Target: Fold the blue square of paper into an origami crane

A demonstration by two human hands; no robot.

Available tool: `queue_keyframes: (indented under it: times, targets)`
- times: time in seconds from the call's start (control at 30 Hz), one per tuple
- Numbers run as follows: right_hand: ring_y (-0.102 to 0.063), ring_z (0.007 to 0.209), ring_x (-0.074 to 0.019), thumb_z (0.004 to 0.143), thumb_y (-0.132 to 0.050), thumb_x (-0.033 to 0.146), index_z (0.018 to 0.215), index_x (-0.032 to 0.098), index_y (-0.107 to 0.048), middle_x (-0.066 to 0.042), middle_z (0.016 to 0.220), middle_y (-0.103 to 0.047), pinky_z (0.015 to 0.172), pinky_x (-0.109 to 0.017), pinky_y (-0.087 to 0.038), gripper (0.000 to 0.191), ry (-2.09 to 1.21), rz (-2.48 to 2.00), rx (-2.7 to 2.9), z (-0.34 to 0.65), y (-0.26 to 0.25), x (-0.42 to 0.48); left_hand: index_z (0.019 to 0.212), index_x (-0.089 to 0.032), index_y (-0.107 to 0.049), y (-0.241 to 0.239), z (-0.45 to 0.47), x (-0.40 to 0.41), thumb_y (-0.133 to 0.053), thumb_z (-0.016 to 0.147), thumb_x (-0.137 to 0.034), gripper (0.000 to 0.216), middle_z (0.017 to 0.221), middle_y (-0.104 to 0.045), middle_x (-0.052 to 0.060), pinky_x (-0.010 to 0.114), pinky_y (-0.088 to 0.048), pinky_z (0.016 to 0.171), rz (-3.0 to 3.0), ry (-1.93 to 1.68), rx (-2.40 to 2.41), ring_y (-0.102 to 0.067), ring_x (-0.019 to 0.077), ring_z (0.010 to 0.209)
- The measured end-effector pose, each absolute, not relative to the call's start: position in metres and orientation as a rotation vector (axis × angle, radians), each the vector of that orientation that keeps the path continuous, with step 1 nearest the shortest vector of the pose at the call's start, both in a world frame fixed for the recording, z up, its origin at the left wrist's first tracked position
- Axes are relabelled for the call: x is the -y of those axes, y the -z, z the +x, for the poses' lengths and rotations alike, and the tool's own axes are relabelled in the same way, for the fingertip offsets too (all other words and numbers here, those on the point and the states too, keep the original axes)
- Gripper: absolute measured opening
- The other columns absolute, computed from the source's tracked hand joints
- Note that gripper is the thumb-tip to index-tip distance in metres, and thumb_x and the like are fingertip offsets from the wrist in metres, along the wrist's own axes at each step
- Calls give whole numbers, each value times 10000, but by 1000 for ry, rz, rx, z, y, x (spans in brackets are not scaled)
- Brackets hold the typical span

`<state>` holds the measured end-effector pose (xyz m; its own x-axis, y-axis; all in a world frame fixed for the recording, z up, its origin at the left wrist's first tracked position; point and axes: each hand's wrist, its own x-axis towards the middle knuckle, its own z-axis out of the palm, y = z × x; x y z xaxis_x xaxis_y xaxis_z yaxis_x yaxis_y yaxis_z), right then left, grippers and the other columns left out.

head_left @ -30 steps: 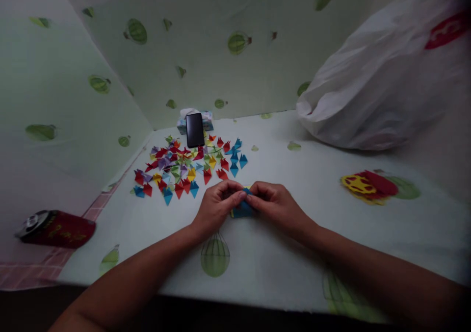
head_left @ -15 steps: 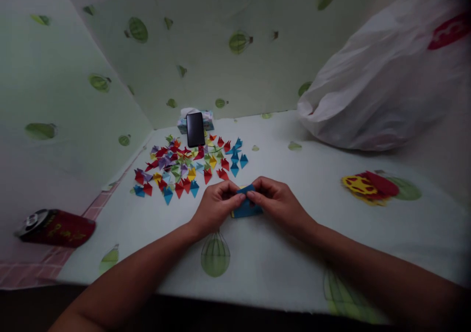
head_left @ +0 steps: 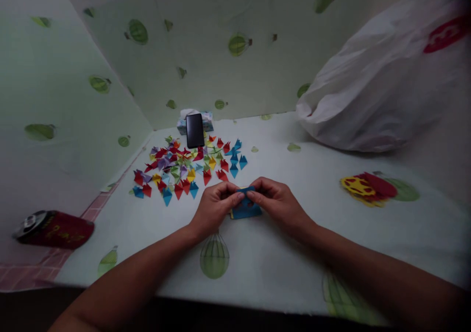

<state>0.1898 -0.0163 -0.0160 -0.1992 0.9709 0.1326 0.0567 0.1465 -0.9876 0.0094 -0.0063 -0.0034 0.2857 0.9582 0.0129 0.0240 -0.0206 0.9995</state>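
My left hand (head_left: pixel 214 206) and my right hand (head_left: pixel 276 200) meet at the middle of the table, both pinching a small piece of blue paper (head_left: pixel 246 208) between fingertips and thumbs. The paper rests low against the tablecloth, and part of it is hidden by my fingers. A thin yellow edge shows at its left side. Just beyond my hands lies a spread of several small folded paper triangles (head_left: pixel 186 166) in red, blue, yellow, green and purple.
A dark phone (head_left: pixel 195 130) leans upright against a small tissue pack behind the triangles. A big white plastic bag (head_left: pixel 382 82) fills the far right. A stack of red and yellow papers (head_left: pixel 368 187) lies at right. A red can (head_left: pixel 55 229) lies on its side at left.
The blue paper shows more between my fingertips than a second ago; both hands have shifted only slightly and still grip it.
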Motion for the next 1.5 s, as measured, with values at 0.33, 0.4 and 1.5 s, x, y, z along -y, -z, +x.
queue_keyframes:
  times: [0.33, 0.4, 1.5]
  targets:
    - [-478, 658, -120, 811, -686, 353, 736, 183, -564, 18, 703, -544, 621, -251, -410, 222, -1190, -1033, 1358, 188, 13, 20, 810, -152, -627, 3, 12, 10, -786, 757, -300, 223, 727, -624, -12, 235, -498, 641, 1341, -1105, -989, -598, 107, 655]
    - [-471, 654, -118, 812, -687, 351, 729, 183, -561, 21, 697, -536, 618, -248, -402, 226, -1187, -1032, 1363, 188, 13, 20, 811, -152, -640, 3, 11, 10, -779, 763, -301, 209, 745, -633, -3, 238, -497, 646, 1353, -1109, -1002, -594, 110, 666]
    - [-524, 669, -131, 819, -677, 372, 744, 184, -554, 3, 712, -586, 630, -267, -420, 236, -1268, -1017, 1399, 187, 15, 20, 699, -158, -666, 3, 9, 7, -806, 712, -255, 170, 758, -651, 11, 237, -477, 668, 1378, -1197, -1004, -578, 121, 719]
